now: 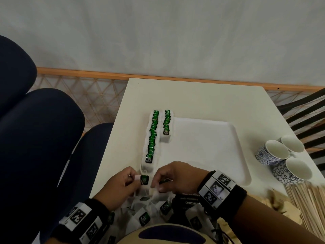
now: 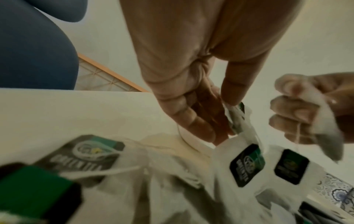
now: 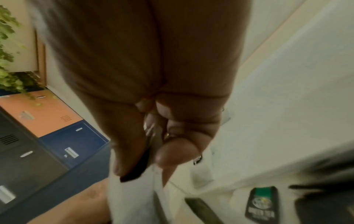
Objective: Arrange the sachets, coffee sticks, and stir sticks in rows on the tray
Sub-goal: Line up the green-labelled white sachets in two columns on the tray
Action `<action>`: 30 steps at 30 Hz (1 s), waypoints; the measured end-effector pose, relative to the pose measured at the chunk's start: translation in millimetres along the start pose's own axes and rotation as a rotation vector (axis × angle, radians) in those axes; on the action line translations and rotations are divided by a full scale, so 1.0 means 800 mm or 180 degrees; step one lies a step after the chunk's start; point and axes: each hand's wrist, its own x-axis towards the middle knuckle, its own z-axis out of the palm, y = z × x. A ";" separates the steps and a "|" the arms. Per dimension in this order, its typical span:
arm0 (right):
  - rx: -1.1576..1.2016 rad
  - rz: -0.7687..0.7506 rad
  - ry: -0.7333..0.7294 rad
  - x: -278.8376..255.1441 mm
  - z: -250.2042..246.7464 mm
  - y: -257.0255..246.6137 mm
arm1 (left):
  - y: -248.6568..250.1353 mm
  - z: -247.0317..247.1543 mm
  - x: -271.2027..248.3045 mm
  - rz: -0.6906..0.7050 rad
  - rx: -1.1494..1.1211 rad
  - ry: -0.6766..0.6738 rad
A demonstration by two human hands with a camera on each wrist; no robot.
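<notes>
Currently both hands work just above the pile (image 1: 154,208) of loose tea bags, nearest the person. Left hand (image 1: 121,185) pinches 1 bag by its green tag (image 1: 144,179). Right hand (image 1: 173,175) pinches another bag (image 2: 323,121) between thumb and curled fingers, its string hanging down.

Beyond the pile, tray (image 1: 242,155): 2 rows (image 1: 152,138) of bags along its left edge, the left row long, the right one short. Rest of the tray is bare. Stir sticks (image 1: 306,205) lie right of the pile, 3 cups (image 1: 274,152) beyond them, off the tray.

Risk: strings look tangled between the held bags and the pile. Lifting either could drag extra bags along, and those could knock the long row's near end. Coffee sticks and stir sticks not yet on the tray.
</notes>
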 end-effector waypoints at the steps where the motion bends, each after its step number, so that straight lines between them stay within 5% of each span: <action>1: 0.0009 -0.0019 0.0039 0.003 0.000 -0.003 | 0.004 0.002 0.000 0.0013 0.0009 -0.0025; 10: 0.0196 -0.0088 0.0383 0.015 -0.006 -0.014 | 0.040 0.004 -0.002 0.0389 -0.0171 0.0118; 16: 0.0962 -0.0166 0.0092 0.009 -0.009 -0.015 | 0.043 -0.004 -0.010 0.0669 0.0102 0.0298; 21: 0.0888 -0.0206 0.0583 0.015 -0.009 -0.012 | 0.047 -0.008 -0.014 0.0756 -0.0373 0.0121; 25: 0.0997 -0.0204 0.0904 0.022 -0.007 -0.008 | 0.043 -0.004 -0.002 0.0982 0.0253 0.0431; 30: 0.0248 0.0033 0.1230 0.022 -0.015 -0.007 | 0.050 -0.004 0.022 0.1052 0.0445 0.0820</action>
